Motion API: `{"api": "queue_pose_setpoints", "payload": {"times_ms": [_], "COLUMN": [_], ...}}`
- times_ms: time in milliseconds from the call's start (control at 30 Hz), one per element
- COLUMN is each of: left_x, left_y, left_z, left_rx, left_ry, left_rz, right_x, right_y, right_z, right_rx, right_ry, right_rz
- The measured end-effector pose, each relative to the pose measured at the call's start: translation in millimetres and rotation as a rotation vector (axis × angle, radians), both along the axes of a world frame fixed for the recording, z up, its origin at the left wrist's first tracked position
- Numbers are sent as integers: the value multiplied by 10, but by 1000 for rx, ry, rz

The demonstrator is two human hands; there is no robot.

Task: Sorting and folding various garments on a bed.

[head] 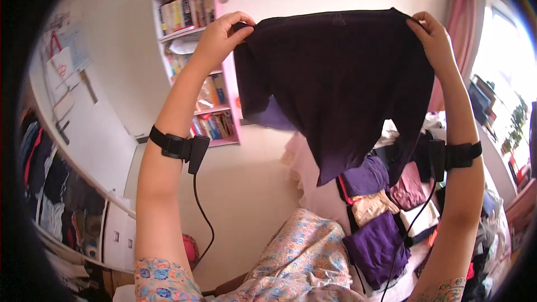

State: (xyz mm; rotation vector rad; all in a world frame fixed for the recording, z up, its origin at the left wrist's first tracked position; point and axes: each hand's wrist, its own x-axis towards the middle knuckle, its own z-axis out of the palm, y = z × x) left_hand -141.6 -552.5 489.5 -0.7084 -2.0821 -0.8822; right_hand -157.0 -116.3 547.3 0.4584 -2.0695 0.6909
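A black long-sleeved top (335, 63) hangs spread out in the air before me. My left hand (228, 33) pinches its upper left corner between thumb and fingers, and my right hand (432, 37) pinches the upper right corner. The cloth droops between and below both hands, its lower edge uneven. Beneath it on the right lie folded clothes: a dark purple garment (377, 247), a beige one (371, 207), a pink one (407, 188) and a white one (419, 218). The cloth hides part of this pile.
A pink and white bookshelf (233, 117) full of books stands against the wall. On the left, an open wardrobe (102, 226) holds hanging clothes beside a white door (100, 121). A bright window (501, 46) with a pink curtain (461, 29) is at the right. Cables hang from both arm straps.
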Motion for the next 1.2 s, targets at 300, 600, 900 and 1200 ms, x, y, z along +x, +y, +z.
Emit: {"api": "queue_pose_setpoints", "payload": {"times_ms": [300,600,900,1200], "left_x": [363,546,386,57], "left_y": [-965,-1435,-1790,-1984], "left_z": [-475,-1120,-1352,-881], "left_rx": [0,707,227,22], "left_ry": [-326,-384,-236,-150], "left_rz": [329,-67,359,489], "right_x": [-495,-402,-356,-919], "right_y": [-1108,-1637,-2019,-1481], "right_z": [-601,-984,-1437,-1248], "right_rx": [-189,-280,413,48], "right_ry": [-366,-534,-440,-301], "right_rz": [470,641,314,321]}}
